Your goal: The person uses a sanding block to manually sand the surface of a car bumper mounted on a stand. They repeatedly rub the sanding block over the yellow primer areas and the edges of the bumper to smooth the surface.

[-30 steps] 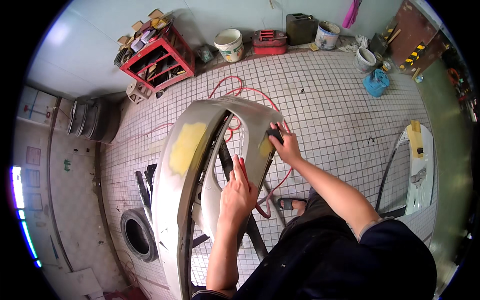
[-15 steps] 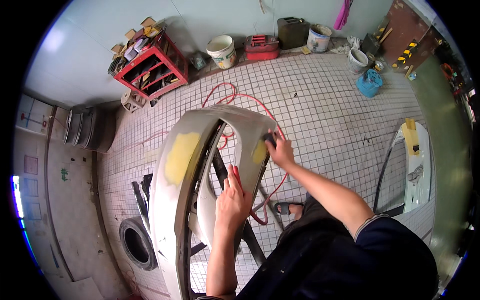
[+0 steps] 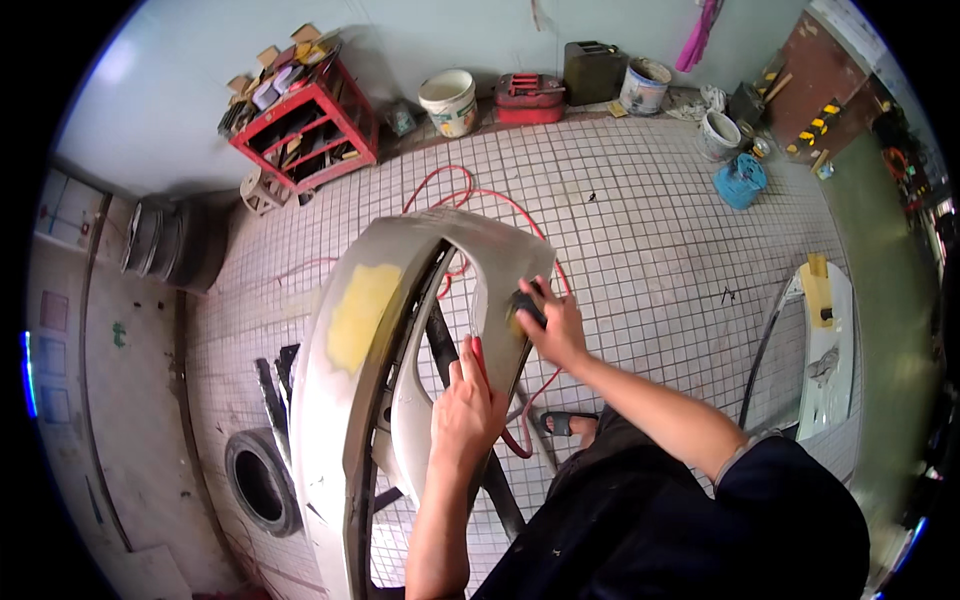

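A grey car bumper point(image 3: 415, 232) stands on dark supports in front of me, with a large yellow filler patch point(image 3: 362, 315) on its left part. My right hand point(image 3: 560, 330) grips a small black block point(image 3: 527, 306), pressed to the bumper's right part. It looks like a sanding block and covers most of a smaller yellow patch there. My left hand point(image 3: 466, 412) rests on the inner edge of the bumper, fingers stretched forward. Beside those fingers runs a red hose point(image 3: 478, 352); whether the hand touches it, I cannot tell.
The hose loops over the white tiled floor behind the bumper. A tyre point(image 3: 262, 482) lies at left. Along the far wall stand a cluttered red rack point(image 3: 308, 135), buckets point(image 3: 448, 102) and cans point(image 3: 592, 72). Another painted panel point(image 3: 828, 350) lies at right.
My right hand has moved with the black block a little nearer and to the left, over the smaller yellow patch. My left hand has stayed on the bumper.
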`<state>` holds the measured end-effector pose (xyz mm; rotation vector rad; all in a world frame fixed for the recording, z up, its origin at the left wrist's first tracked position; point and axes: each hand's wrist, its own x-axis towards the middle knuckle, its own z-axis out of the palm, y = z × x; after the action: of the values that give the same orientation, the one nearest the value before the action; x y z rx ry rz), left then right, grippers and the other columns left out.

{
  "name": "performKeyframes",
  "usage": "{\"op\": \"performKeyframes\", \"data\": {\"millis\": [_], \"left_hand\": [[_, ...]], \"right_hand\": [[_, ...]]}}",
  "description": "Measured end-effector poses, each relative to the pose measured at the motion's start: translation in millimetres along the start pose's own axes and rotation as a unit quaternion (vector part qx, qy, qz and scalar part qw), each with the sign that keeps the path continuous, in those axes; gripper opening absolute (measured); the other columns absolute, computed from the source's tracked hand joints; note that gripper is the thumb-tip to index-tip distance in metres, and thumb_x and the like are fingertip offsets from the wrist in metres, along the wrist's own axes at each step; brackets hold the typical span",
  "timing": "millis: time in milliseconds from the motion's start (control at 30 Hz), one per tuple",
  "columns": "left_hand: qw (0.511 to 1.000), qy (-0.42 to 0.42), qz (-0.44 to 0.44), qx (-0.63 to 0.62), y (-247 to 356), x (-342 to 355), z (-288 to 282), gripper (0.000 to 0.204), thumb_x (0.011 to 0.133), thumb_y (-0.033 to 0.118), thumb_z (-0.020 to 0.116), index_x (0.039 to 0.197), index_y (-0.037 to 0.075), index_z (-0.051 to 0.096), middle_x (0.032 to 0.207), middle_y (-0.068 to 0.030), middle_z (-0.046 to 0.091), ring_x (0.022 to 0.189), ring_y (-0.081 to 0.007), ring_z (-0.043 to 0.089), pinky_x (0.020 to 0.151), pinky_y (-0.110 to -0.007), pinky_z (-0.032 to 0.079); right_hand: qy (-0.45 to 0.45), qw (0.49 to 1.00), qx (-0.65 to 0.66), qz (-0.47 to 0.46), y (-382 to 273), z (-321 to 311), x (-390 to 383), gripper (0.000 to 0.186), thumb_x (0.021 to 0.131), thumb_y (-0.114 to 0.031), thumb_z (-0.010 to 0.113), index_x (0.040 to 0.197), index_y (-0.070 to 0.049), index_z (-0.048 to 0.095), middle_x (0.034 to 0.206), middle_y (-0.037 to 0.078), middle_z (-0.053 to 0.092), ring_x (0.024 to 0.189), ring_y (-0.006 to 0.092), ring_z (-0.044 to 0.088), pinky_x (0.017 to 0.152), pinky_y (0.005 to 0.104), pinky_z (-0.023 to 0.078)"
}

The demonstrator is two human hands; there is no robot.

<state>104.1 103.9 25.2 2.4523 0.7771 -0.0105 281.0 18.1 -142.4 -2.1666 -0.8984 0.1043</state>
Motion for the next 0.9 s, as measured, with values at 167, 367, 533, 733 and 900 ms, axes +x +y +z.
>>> {"op": "performKeyframes", "data": {"millis": [167, 367, 533, 733, 900], "left_hand": [[1.000, -0.009, 0.002, 0.017, 2.4, 1.2, 3.2, 0.079, 0.092, 0.020, 0.061, 0.158, -0.012, 0.029, 0.118, -0.0355, 0.063, 0.090, -0.0487, 0.072, 0.078, -0.053, 0.062], [1.000, -0.003, -0.016, 0.011, -0.3, 0.1, -1.1, 0.077, 0.093, 0.021, 0.060, 0.157, -0.012, 0.031, 0.120, -0.0348, 0.063, 0.091, -0.0488, 0.072, 0.079, -0.053, 0.061], [1.000, -0.008, -0.007, 0.009, 3.4, 0.3, 1.3, 0.078, 0.094, 0.021, 0.059, 0.158, -0.013, 0.029, 0.121, -0.0342, 0.063, 0.091, -0.0491, 0.072, 0.079, -0.054, 0.061], [1.000, -0.007, -0.003, 0.004, 2.9, 2.1, 3.5, 0.077, 0.095, 0.022, 0.057, 0.157, -0.015, 0.028, 0.118, -0.0341, 0.063, 0.088, -0.0484, 0.072, 0.077, -0.053, 0.062], [0.999, -0.010, -0.030, 0.024, -0.6, -0.1, 5.4, 0.079, 0.096, 0.022, 0.057, 0.157, -0.016, 0.026, 0.117, -0.0336, 0.063, 0.088, -0.0474, 0.073, 0.076, -0.052, 0.062]], "right_hand": [[0.007, 0.995, 0.102, -0.018, 18.2, -2.6, 22.9, 0.052, 0.096, -0.039, 0.073, 0.144, -0.021, 0.069, 0.151, 0.019, 0.061, 0.104, 0.0414, 0.064, 0.094, 0.0484, 0.055], [-0.010, 0.984, 0.131, -0.117, 20.2, 1.3, 28.1, 0.056, 0.093, -0.030, 0.077, 0.146, -0.017, 0.067, 0.157, 0.017, 0.056, 0.123, 0.0398, 0.062, 0.105, 0.0468, 0.047], [-0.019, 0.974, 0.113, -0.197, -2.4, -27.3, 4.9, 0.055, 0.093, -0.026, 0.076, 0.147, -0.015, 0.067, 0.158, 0.015, 0.055, 0.114, 0.0372, 0.062, 0.101, 0.0428, 0.046], [0.000, 0.997, 0.068, 0.021, 58.4, 9.7, 49.4, 0.052, 0.097, -0.030, 0.072, 0.146, -0.013, 0.066, 0.139, 0.019, 0.069, 0.094, 0.0397, 0.063, 0.091, 0.0451, 0.052], [0.020, 0.986, 0.065, -0.155, -17.7, -28.7, -5.6, 0.054, 0.089, -0.032, 0.079, 0.142, -0.022, 0.070, 0.145, 0.020, 0.065, 0.087, 0.0407, 0.064, 0.090, 0.0436, 0.053]]}}
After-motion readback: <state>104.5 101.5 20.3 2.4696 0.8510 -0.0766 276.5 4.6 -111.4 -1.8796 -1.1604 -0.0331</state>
